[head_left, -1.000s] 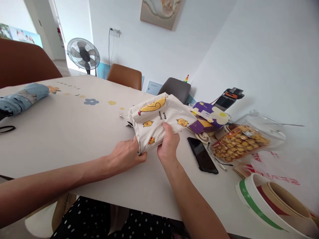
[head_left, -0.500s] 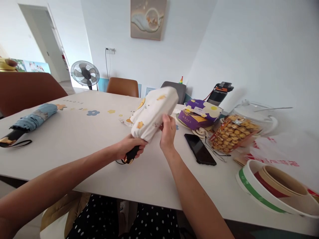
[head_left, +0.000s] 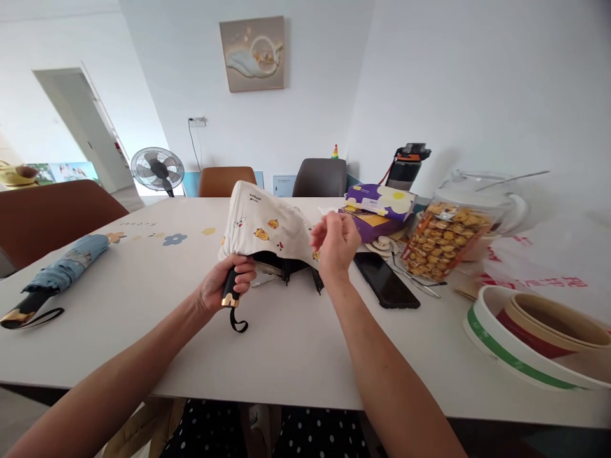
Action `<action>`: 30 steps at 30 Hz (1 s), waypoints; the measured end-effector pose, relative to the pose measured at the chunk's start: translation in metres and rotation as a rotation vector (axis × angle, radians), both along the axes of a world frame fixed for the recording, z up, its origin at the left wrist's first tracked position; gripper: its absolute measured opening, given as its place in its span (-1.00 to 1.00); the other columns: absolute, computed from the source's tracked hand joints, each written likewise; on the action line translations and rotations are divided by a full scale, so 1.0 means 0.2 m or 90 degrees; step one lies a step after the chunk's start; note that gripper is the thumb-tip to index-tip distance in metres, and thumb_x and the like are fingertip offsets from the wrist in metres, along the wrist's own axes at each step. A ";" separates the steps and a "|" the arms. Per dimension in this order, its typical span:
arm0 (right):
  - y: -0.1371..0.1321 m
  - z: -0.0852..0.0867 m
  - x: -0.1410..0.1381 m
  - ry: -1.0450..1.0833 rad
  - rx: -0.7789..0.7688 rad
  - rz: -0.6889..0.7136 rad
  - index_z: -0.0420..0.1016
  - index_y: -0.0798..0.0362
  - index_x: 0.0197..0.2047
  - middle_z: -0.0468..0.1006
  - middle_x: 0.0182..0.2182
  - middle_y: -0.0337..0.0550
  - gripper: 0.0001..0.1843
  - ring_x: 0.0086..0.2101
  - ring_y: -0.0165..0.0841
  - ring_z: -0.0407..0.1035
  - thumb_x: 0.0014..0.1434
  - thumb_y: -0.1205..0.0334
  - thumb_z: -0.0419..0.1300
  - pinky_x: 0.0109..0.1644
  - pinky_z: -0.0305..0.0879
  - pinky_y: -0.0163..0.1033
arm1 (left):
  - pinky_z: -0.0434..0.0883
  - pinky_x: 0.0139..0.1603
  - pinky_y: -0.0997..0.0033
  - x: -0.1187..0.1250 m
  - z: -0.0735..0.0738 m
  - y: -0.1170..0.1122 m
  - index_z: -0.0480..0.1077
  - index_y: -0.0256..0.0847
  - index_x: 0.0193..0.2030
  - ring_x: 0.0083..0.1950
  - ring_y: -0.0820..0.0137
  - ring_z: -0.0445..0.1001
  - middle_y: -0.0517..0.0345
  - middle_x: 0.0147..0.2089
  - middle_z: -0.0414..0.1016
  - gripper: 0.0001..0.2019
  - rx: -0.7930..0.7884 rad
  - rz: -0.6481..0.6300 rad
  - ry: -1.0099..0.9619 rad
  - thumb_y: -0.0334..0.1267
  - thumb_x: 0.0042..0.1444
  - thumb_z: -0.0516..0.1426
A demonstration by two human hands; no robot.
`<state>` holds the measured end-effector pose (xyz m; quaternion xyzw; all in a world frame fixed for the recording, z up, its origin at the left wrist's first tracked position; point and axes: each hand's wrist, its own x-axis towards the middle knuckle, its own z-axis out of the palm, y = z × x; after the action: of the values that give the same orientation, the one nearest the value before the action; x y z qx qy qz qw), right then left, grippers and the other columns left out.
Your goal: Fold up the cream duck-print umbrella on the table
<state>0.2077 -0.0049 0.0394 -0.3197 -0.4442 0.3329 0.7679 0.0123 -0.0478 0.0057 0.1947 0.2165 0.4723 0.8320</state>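
Note:
A folding umbrella with a white canopy (head_left: 262, 226) printed with yellow ducks is held upright over the white table (head_left: 157, 299). My left hand (head_left: 224, 283) is wrapped round its black, gold-tipped handle (head_left: 231, 289), a black wrist strap dangling below. My right hand (head_left: 335, 240) is at the canopy's right edge, fingers curled and pinched on the fabric. The canopy hangs loose and partly spread, with black ribs showing under it.
A blue folded umbrella (head_left: 60, 273) lies at the left. Right of my hands lie a black phone (head_left: 386, 280), a purple box (head_left: 377, 207), a clear jar of snacks (head_left: 451, 238), a dark bottle (head_left: 405, 166) and nested paper bowls (head_left: 534, 334). Brown chairs and a fan (head_left: 157, 169) stand behind.
The umbrella went from lying bundled on the table to being lifted by its handle; its canopy now hangs loose and open. The camera view tilted up.

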 end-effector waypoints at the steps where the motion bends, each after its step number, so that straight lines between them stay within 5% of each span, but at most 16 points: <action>1: 0.02 0.00 0.02 0.016 -0.015 -0.021 0.21 0.05 -0.45 0.36 -0.67 -0.37 -0.80 -0.74 -0.55 0.17 0.12 0.13 0.03 -0.73 0.01 -0.45 | 0.10 -0.75 0.65 0.00 0.01 0.00 0.08 -0.22 -0.45 -0.64 0.60 0.10 0.34 -0.60 0.02 -0.85 0.009 -0.001 0.019 -0.50 0.05 -0.01; 5: 0.06 -0.03 0.06 -0.060 -0.060 0.001 0.24 0.05 -0.48 0.34 -0.67 -0.35 -0.81 -0.74 -0.53 0.17 0.10 0.15 0.01 -0.70 0.02 -0.41 | 0.12 -0.75 0.63 0.02 0.08 0.03 0.08 -0.22 -0.46 -0.64 0.59 0.10 0.33 -0.59 0.04 -0.84 0.028 -0.001 0.076 -0.50 0.06 -0.01; 9: 0.04 -0.08 0.01 -0.455 -0.053 0.038 0.29 0.05 -0.55 0.35 -0.65 -0.30 -0.73 -0.61 -0.45 0.24 0.08 0.08 0.04 -0.50 0.16 -0.32 | 0.15 -0.73 0.65 0.03 0.12 0.05 0.08 -0.22 -0.45 -0.63 0.61 0.12 0.33 -0.58 0.07 -0.84 -0.021 0.017 0.033 -0.49 0.07 -0.01; 12: 0.04 -0.12 -0.01 -0.746 -0.057 -0.082 0.37 0.06 -0.31 0.48 -0.34 -0.12 -0.77 -0.32 -0.28 0.35 0.00 0.10 0.14 -0.25 0.21 -0.20 | 0.17 -0.71 0.65 0.02 0.10 0.07 0.06 -0.22 -0.46 -0.62 0.62 0.13 0.32 -0.58 0.07 -0.82 -0.058 0.029 0.011 -0.48 0.08 0.00; 16: 0.08 -0.20 0.01 -0.989 -0.101 -0.118 0.23 0.18 0.02 0.32 0.00 0.16 -0.45 -0.01 -0.07 0.21 -0.08 0.27 0.18 -0.03 0.12 -0.05 | 0.16 -0.71 0.65 -0.05 0.02 0.08 0.06 -0.22 -0.45 -0.63 0.62 0.12 0.33 -0.58 0.07 -0.83 -0.087 0.029 0.022 -0.47 0.09 0.00; 23: 0.12 -0.28 0.01 -1.059 -0.163 -0.126 0.18 0.16 0.07 0.33 -0.01 0.14 -0.53 -0.03 -0.07 0.24 0.07 0.25 0.08 -0.10 0.14 -0.10 | 0.15 -0.71 0.64 -0.16 -0.11 0.08 0.08 -0.22 -0.42 -0.63 0.63 0.12 0.34 -0.58 0.05 -0.86 -0.135 -0.003 0.025 -0.44 0.10 0.00; 30: 0.11 -0.29 -0.01 -1.140 -0.159 -0.063 0.16 0.13 0.10 0.25 0.07 0.12 -0.43 0.01 -0.07 0.17 0.01 0.16 0.11 -0.01 0.04 -0.09 | 0.14 -0.73 0.64 -0.18 -0.13 0.09 0.07 -0.22 -0.42 -0.64 0.62 0.09 0.35 -0.59 0.04 -0.85 -0.156 -0.009 -0.011 -0.43 0.10 0.01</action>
<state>0.2058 0.0171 -0.0176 -0.5587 -0.8218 -0.0278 0.1081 -0.0234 -0.0300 -0.0212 0.0885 0.2640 0.4382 0.8546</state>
